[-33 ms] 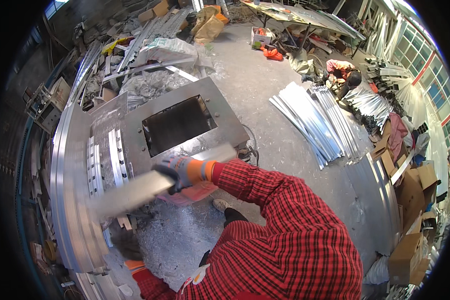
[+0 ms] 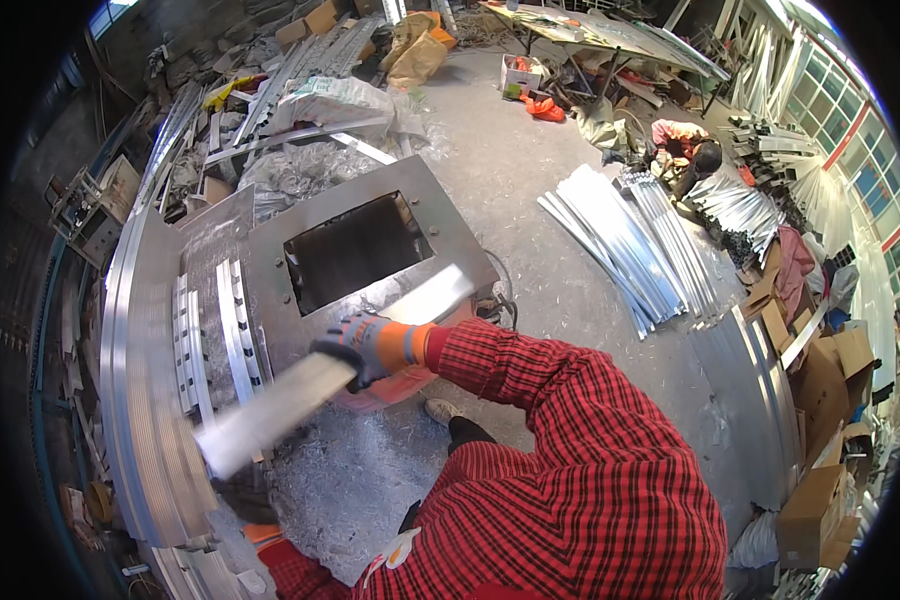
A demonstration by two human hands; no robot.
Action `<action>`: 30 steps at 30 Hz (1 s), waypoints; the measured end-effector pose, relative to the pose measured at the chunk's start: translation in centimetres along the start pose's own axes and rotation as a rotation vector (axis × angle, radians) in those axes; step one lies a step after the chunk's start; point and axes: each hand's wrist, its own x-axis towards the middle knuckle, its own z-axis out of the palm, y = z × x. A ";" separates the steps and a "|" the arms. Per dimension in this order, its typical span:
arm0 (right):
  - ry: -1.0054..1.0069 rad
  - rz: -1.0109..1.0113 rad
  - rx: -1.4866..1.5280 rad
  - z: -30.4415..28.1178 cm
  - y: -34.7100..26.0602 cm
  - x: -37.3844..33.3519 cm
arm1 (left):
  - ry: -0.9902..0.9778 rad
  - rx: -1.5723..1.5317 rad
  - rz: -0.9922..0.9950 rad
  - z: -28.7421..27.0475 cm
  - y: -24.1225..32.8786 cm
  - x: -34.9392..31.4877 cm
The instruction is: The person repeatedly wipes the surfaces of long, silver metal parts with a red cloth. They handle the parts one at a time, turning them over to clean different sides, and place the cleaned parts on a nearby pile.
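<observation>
The right hand [image 2: 368, 347] has its fingers round the middle of a shiny bar [image 2: 280, 407], a good spot, by the worktop [image 2: 453, 235]; it looks stiff, light, slippery; the left hand [image 2: 247, 500] is too blurry to tell

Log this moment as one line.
right hand: gripping metal bar | left hand: near stacked strips, grip unclear | metal plate with opening: ahead

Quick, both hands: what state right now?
Left hand: dark and blurred; can't tell whether it's open, closed or holding anything.
Right hand: closed around a silvery metal bar.
</observation>
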 end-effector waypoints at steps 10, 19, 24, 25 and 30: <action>-0.081 -0.455 -0.461 4.2 3.4 3.9 | -0.627 0.771 -0.470 2.9 -9.1 -4.3; 0.218 -0.270 -0.489 8.0 15.7 9.4 | -0.378 0.625 -0.632 14.5 -13.8 2.6; 0.095 0.227 -0.057 4.1 16.7 14.7 | -0.258 0.343 -0.688 22.4 -13.9 11.6; 0.092 0.330 -0.005 3.6 16.9 15.3 | -0.287 0.336 -0.666 23.8 -14.0 12.9; 0.211 0.547 -0.190 7.3 15.2 16.3 | -0.435 0.428 -0.546 22.5 -16.5 13.8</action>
